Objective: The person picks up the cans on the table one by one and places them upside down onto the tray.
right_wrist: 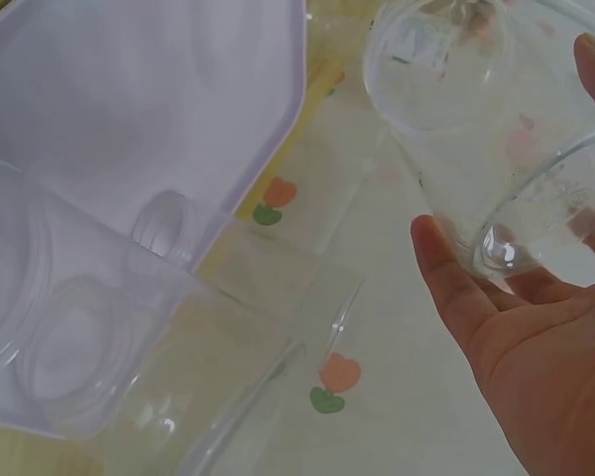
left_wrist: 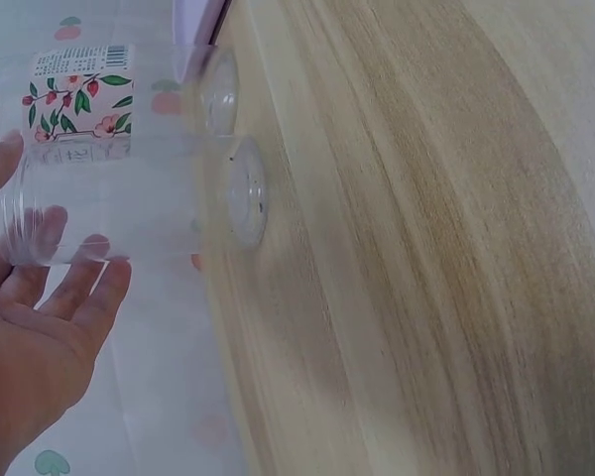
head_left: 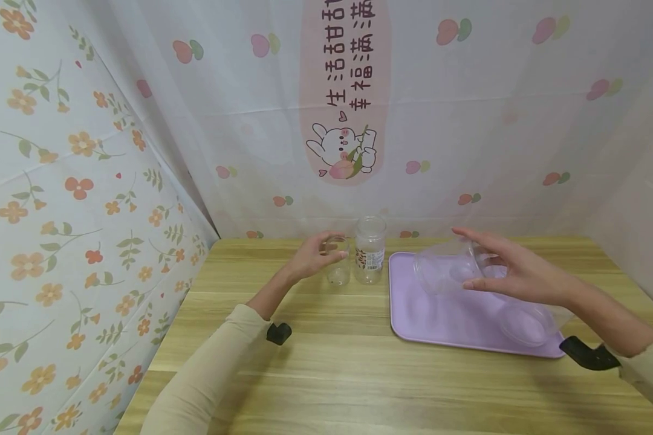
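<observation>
Colourless jar (head_left: 338, 270), lilac tray (head_left: 446, 326), floral curtain (head_left: 60, 199)

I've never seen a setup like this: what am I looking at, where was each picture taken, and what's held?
No machine here: a person works bare-handed. The widest picture comes from a camera on the head, looking forward and down; the other two come from cameras on the left and right wrists. On the table is a purple tray bearing see-through containers, too overlapped to count. The left hand grips a clear jar, beside a labelled jar. The right hand holds a clear cup, tilted.
</observation>
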### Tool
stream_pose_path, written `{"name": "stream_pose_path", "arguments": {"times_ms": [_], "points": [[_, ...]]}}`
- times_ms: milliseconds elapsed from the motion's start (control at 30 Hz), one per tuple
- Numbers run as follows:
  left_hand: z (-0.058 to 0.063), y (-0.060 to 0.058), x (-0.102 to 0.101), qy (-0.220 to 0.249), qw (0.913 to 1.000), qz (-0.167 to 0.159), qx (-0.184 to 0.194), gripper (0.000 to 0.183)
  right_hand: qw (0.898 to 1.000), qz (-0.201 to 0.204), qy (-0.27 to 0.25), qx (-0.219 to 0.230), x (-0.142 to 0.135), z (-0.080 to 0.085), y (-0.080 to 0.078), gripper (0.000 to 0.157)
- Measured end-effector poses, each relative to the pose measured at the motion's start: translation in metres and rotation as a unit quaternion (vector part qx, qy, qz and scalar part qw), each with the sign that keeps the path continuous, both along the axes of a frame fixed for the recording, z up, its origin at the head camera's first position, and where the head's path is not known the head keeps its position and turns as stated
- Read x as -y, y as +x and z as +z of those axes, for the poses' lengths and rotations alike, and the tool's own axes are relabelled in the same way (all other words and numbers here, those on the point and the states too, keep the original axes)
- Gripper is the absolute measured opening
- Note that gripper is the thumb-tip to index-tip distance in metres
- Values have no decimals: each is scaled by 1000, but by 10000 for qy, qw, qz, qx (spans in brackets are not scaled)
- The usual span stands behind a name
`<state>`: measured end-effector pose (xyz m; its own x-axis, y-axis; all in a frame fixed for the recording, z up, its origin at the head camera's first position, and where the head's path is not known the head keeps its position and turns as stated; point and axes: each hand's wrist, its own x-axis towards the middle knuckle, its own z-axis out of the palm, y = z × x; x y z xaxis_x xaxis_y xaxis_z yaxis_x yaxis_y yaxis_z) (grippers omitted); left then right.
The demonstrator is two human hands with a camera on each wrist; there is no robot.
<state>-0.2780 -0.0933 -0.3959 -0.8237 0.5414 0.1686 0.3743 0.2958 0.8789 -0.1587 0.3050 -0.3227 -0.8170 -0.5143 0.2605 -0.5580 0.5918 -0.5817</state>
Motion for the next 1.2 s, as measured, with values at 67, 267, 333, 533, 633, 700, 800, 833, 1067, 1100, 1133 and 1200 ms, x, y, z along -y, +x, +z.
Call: {"name": "stream_pose_path", "arguments": {"times_ms": [67,267,333,533,633,700,800,833,1067,1100,1133,1200], "points": [[1,0,0,-41,10000,-20,-36,48,10000,15,16,-33,0,0,-1,96],[3,0,0,-259,9996,15,-89,49,9998,108,63,-147,0,3,-3,95],[4,0,0,-326,9994,40,-89,49,9997,108,105,-186,0,3,-4,94],[5,0,1,-501,9986,87,-106,49,9995,132,210,-184,-1,3,-6,94],[7,0,0,-657,9976,95,-186,49,9994,153,248,-181,-1,3,-7,93],[9,0,0,-781,9966,87,-268,49,9994,151,272,-174,-1,3,-7,93],[11,-1,0,-910,9952,45,-362,47,9992,149,321,-174,-1,3,-8,93],[11,-1,0,-936,9949,30,-368,47,9991,158,342,-176,-1,2,-8,93],[15,-3,-1,-1143,9927,-60,-371,48,9971,239,659,-306,1,2,-10,89],[16,-3,-2,-1169,9925,-58,-361,48,9967,263,700,-310,1,2,-10,88],[17,-3,-2,-1185,9923,-55,-357,48,9965,293,726,-302,1,2,-10,87],[17,-3,-2,-1209,9920,-34,-353,48,9959,365,770,-298,1,1,-11,86]]}}
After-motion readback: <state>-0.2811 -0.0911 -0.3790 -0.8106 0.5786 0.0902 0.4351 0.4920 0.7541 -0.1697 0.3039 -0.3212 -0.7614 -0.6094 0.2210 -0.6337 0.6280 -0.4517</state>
